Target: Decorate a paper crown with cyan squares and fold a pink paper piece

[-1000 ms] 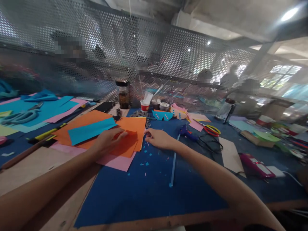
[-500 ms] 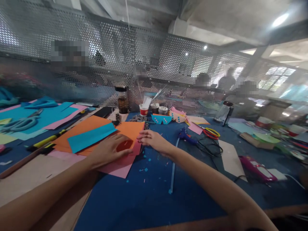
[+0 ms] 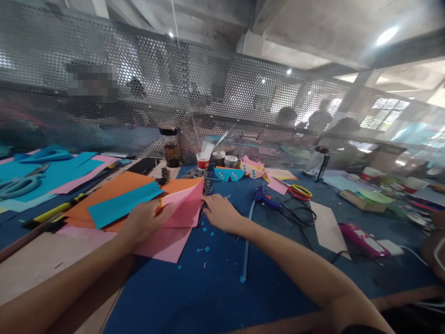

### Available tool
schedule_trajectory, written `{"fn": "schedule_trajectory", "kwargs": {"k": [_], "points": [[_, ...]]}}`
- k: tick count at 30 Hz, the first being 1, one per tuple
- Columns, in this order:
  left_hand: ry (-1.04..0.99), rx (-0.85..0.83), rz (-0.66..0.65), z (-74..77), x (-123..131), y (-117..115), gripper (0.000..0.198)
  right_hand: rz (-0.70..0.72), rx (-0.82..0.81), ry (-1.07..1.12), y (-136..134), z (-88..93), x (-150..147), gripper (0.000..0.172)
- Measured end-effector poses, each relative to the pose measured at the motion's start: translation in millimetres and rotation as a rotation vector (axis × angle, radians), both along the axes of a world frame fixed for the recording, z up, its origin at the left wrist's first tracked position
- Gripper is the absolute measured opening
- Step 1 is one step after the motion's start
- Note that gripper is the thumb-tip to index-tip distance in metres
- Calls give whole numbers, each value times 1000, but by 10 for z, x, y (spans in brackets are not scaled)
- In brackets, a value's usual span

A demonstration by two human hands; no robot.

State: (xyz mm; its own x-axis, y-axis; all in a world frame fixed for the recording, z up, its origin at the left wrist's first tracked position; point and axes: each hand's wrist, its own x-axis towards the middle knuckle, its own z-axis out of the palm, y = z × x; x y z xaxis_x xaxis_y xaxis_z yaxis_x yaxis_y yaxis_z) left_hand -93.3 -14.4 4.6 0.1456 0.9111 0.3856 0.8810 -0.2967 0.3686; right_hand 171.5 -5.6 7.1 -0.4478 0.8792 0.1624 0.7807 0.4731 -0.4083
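Note:
My left hand (image 3: 148,220) grips the near part of a raised pink sheet of paper (image 3: 184,204), with an orange edge showing by its fingers. At the sheet's right edge is my right hand (image 3: 222,213), its fingers bent together and the fingertips closed on that edge. Under the hands lies another pink sheet (image 3: 165,248), flat on the table. Left of them, a folded blue paper strip (image 3: 121,204) rests on orange sheets (image 3: 78,211). The far fingers of my left hand are partly hidden behind the paper.
Scissors (image 3: 22,183) lie on blue paper at left, near a yellow-handled cutter (image 3: 52,213). A blue glue gun (image 3: 266,197), yellow-and-red-handled scissors (image 3: 301,191) and a magenta device (image 3: 365,239) lie at right. Paper cups (image 3: 202,161) and a jar (image 3: 169,146) stand behind, before a perforated metal screen (image 3: 222,83).
The pink sheet's right part has been raised and now faces me. My left hand has closed on the paper, and my right hand has come down to its edge. The view has shifted slightly.

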Motion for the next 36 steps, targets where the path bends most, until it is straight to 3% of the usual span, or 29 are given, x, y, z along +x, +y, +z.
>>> {"fn": "schedule_trajectory", "kwargs": {"k": [8,16,26,30,36], "points": [[-31,38,65,-2,1,9,50,4,31,-72,0,-37,-12,48],[-2,46,22,-27,15,-3,45,49,55,-12,30,-21,-34,51],[51,66,-25,-39,-1,1,46,132,231,-29,22,-13,3,48],[82,89,-64,-32,3,-7,46,162,141,-22,4,33,-42,47],[132,120,-230,46,20,-44,49,128,42,100,5,104,-122,53]]}}
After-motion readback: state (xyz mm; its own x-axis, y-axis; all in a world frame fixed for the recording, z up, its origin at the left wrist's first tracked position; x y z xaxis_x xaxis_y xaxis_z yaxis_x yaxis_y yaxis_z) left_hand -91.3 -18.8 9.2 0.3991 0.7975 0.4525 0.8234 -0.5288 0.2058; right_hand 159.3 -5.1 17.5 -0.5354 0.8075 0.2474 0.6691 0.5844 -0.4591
